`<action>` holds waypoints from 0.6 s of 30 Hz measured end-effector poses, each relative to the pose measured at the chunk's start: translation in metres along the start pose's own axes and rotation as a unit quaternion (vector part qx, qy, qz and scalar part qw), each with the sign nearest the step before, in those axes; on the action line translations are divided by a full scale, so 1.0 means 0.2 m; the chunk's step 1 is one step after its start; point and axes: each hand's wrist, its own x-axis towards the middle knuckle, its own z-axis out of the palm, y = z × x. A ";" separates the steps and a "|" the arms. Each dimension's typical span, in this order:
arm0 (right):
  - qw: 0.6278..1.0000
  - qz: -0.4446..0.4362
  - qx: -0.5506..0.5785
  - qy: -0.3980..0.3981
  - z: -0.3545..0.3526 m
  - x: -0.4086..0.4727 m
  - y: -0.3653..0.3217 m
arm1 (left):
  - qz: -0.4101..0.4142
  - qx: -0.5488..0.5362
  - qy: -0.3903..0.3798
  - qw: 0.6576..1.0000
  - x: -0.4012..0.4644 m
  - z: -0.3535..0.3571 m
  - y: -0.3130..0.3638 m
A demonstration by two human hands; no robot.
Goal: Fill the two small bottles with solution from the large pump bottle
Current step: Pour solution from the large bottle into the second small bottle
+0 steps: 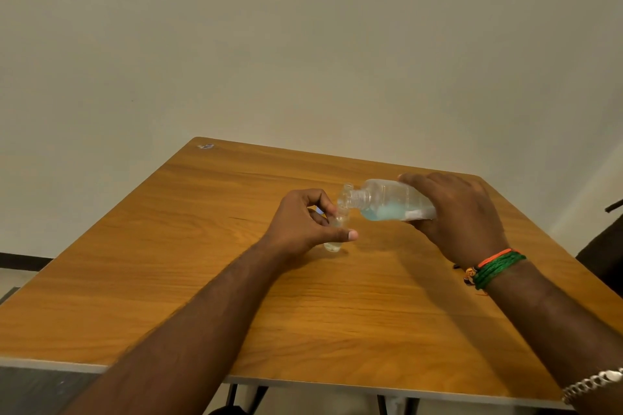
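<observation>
My right hand (458, 212) grips the large clear bottle (387, 202), tipped on its side with its open threaded neck pointing left; the pump is off and blue solution pools in its lower side. Just below that neck my left hand (303, 222) holds a small clear bottle (335, 232) upright on the wooden table (236, 280), thumb and fingers around it. A second small clear bottle (345, 194) stands right behind it, partly hidden by the large bottle's neck. No stream of liquid is visible between the bottles.
A small white and blue scrap (206, 146) lies at the table's far left corner. A dark object (603, 256) sits off the right edge. A pale wall stands behind the table.
</observation>
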 end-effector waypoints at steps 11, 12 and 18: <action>1.000 0.007 0.008 -0.014 -0.01 0.00 -0.01 | 0.000 -0.006 -0.001 1.000 0.00 0.00 0.00; 1.000 0.006 0.008 -0.014 -0.01 0.01 -0.01 | -0.001 -0.005 0.000 1.000 0.00 0.00 0.00; 1.000 0.003 0.004 -0.012 -0.01 0.00 -0.01 | -0.001 -0.006 0.001 1.000 0.00 -0.01 0.00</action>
